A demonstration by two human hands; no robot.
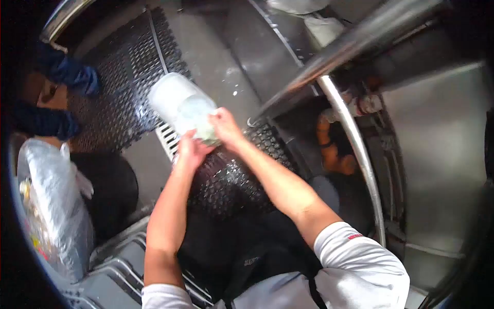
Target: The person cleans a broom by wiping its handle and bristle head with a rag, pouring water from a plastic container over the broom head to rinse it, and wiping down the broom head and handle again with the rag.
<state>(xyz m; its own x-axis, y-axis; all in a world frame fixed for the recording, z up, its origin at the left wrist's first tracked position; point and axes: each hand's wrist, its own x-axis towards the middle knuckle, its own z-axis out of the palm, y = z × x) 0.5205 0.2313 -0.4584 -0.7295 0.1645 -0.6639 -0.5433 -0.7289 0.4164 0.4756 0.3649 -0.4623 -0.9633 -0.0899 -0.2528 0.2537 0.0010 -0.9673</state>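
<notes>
Left hand [191,150], right hand [225,127] pinching pale-green, soft-looking piece [207,136] between them; white, rounded plastic tub [171,97] just beyond fingertips, long axis slanting up-left

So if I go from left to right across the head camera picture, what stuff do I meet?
Plastic bag, white tub, the person's right hand, orange pipe, shiny metal panel.

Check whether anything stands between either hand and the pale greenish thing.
Nothing visible does: the left hand and right hand both touch the pale greenish thing at the near end of the white container.
</notes>
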